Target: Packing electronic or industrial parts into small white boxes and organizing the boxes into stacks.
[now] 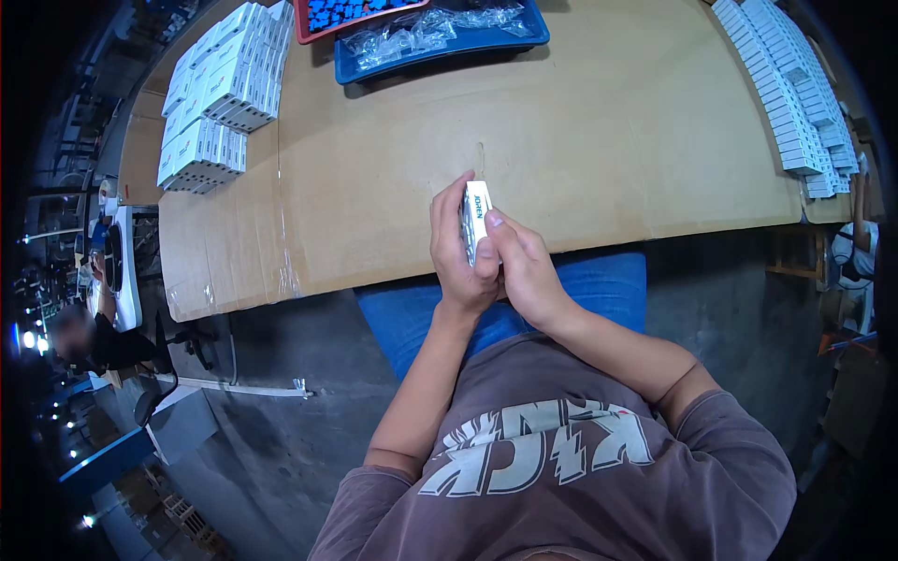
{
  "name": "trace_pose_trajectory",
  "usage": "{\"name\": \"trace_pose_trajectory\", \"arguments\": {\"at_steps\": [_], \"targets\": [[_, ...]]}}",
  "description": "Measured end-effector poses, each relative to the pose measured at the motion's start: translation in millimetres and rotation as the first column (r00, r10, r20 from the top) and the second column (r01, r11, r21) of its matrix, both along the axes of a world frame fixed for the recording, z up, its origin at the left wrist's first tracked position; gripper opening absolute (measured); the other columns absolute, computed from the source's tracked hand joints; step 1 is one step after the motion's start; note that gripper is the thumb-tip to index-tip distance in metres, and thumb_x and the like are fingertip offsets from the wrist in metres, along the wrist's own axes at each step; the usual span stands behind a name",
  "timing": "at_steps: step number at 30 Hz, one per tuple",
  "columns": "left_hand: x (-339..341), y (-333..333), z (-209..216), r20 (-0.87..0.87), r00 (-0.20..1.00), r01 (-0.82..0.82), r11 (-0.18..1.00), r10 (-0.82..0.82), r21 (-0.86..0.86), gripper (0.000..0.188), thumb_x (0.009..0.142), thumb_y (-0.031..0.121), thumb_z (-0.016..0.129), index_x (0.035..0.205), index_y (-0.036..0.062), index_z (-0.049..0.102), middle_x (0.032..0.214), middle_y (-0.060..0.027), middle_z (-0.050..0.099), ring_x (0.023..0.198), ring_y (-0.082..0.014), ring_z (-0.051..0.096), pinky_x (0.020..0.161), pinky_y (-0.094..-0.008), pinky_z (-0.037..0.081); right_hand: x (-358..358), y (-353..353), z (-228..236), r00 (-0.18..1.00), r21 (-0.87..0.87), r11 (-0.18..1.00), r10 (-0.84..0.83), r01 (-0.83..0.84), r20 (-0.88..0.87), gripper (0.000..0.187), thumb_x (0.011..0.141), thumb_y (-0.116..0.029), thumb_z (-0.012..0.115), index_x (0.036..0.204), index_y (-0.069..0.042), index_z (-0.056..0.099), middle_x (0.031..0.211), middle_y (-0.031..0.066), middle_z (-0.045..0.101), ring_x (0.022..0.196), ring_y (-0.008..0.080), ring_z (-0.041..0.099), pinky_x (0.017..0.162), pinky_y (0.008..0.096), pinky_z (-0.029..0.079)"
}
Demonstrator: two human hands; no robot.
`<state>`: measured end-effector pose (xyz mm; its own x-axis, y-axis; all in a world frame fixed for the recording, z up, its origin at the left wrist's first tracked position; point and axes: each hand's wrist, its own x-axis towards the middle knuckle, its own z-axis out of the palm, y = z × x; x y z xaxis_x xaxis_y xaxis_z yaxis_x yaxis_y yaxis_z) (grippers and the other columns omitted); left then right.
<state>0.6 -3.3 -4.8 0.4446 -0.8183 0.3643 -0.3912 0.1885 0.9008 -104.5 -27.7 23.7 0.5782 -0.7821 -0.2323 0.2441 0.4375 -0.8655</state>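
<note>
Between my two hands, just over the near edge of the table, stands a small white box (478, 199) with dark print on its narrow side. My left hand (455, 257) wraps it from the left, fingers along its far-left face and thumb across its near end. From the right, my right hand (526, 266) presses on it with the thumb and fingers. A shiny, clear-looking strip shows along the box's left side, too small to make out. The palms hide the lower part of the box.
Stacked white boxes (220, 89) stand at the table's far left, and more rows of white boxes (790, 89) at the far right. A blue tray (449, 58) holds clear plastic pieces; beside it a red tray (301, 23) holds blue parts. A co-worker (122, 341) sits at left.
</note>
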Motion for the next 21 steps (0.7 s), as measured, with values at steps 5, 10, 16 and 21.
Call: {"name": "trace_pose_trajectory", "arguments": {"at_steps": [5, 10, 16, 21], "targets": [[-3.7, -3.9, -1.1, -0.016, 1.000, 0.020, 0.995, -0.022, -0.101, 0.088, 0.096, 0.065, 0.038, 0.139, -0.0105, 0.052, 0.134, -0.0240, 0.057, 0.122, -0.0338, 0.060, 0.106, -0.0431, 0.046, -7.9, 4.3, 4.3, 0.996, -0.158, 0.987, -0.037, 0.025, -0.078, 0.048, 0.116, -0.029, 0.039, 0.142, 0.007, 0.056, 0.113, 0.0057, 0.066, 0.106, 0.0104, 0.056, 0.096, 0.0273, 0.048], [-11.9, -2.9, -3.6, -0.054, 0.998, 0.032, 0.994, -0.038, -0.105, 0.091, 0.094, 0.067, 0.037, 0.137, -0.0119, 0.052, 0.131, -0.0221, 0.056, 0.118, -0.0314, 0.060, 0.103, -0.0416, 0.047, -14.2, 7.1, 13.8, 0.993, -0.186, 0.982, -0.061, 0.041, -0.102, 0.046, 0.116, -0.028, 0.039, 0.138, 0.008, 0.058, 0.114, 0.0080, 0.067, 0.106, 0.0117, 0.058, 0.095, 0.0281, 0.049], [-17.1, 1.8, -5.3, -0.191, 0.981, -0.014, 0.976, -0.029, -0.219, 0.092, 0.095, 0.067, 0.040, 0.136, -0.0138, 0.052, 0.130, -0.0261, 0.057, 0.116, -0.0348, 0.061, 0.098, -0.0436, 0.050, -18.7, 9.7, 9.6, 0.988, -0.273, 0.962, -0.056, 0.015, -0.142, 0.045, 0.116, -0.034, 0.039, 0.126, 0.003, 0.063, 0.104, 0.0017, 0.066, 0.092, 0.0067, 0.058, 0.081, 0.0246, 0.049], [-8.2, 9.1, -1.0, -0.215, 0.974, 0.046, 0.992, -0.070, -0.117, 0.100, 0.095, 0.070, 0.044, 0.152, -0.0117, 0.038, 0.140, -0.0264, 0.049, 0.124, -0.0343, 0.056, 0.105, -0.0437, 0.047, -13.9, -6.7, 17.8, 0.983, -0.298, 0.949, 0.050, -0.102, -0.178, 0.053, 0.115, -0.035, 0.043, 0.151, 0.002, 0.051, 0.119, 0.0113, 0.068, 0.110, 0.0147, 0.060, 0.100, 0.0307, 0.049]]}}
